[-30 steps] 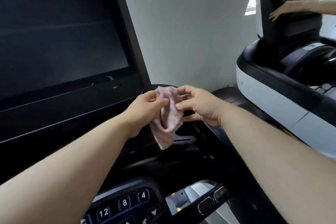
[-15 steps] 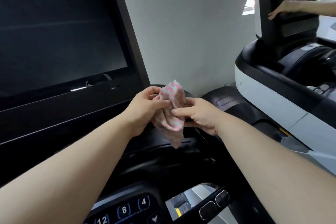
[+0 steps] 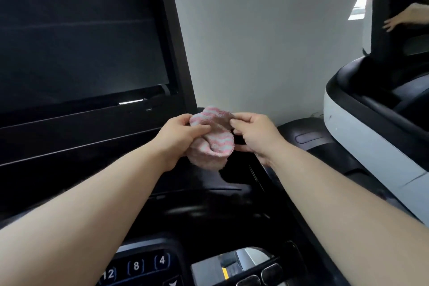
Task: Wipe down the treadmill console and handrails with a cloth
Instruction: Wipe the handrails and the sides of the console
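Note:
A small pink and white striped cloth [image 3: 214, 140] hangs bunched between both hands, above the black treadmill console [image 3: 209, 206]. My left hand [image 3: 178, 139] grips its left side with thumb over the fabric. My right hand [image 3: 255, 136] pinches its upper right edge between thumb and forefinger. The console's large dark screen [image 3: 81, 37] fills the upper left. A keypad [image 3: 139, 264] with numbered buttons sits at the bottom.
A second treadmill [image 3: 362, 127], white and black, stands to the right. Another person's hand [image 3: 399, 18] touches its screen post at the top right. A plain white wall [image 3: 267, 37] lies behind. Two oval buttons [image 3: 262, 274] sit at the bottom edge.
Both hands have kept working the cloth, refolding it: its top now spreads wider between them and its hanging tail is shorter. The hands have parted slightly.

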A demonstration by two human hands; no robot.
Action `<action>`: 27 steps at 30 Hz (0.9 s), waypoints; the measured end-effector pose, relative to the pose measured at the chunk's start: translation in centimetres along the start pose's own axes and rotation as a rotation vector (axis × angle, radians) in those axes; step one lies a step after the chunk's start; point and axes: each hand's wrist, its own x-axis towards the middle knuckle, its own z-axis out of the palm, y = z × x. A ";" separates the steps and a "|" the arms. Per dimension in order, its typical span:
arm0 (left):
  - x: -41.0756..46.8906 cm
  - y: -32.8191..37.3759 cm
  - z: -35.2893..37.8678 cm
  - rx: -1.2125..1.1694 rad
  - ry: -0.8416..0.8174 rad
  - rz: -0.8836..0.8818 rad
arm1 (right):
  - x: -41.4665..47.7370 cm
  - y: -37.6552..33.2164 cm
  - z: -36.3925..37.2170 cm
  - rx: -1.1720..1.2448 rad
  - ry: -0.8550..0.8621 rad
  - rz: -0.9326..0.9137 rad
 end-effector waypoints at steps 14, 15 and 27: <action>0.4 3.1 1.0 -0.447 -0.035 -0.020 | 2.2 -1.8 -0.8 0.640 -0.263 0.212; 0.4 3.0 1.1 -0.447 -0.044 -0.012 | 2.3 -1.7 -0.6 0.584 -0.271 0.222; -0.8 5.1 -1.1 0.421 -0.130 0.228 | 1.1 -6.9 0.2 -0.142 -0.395 -0.120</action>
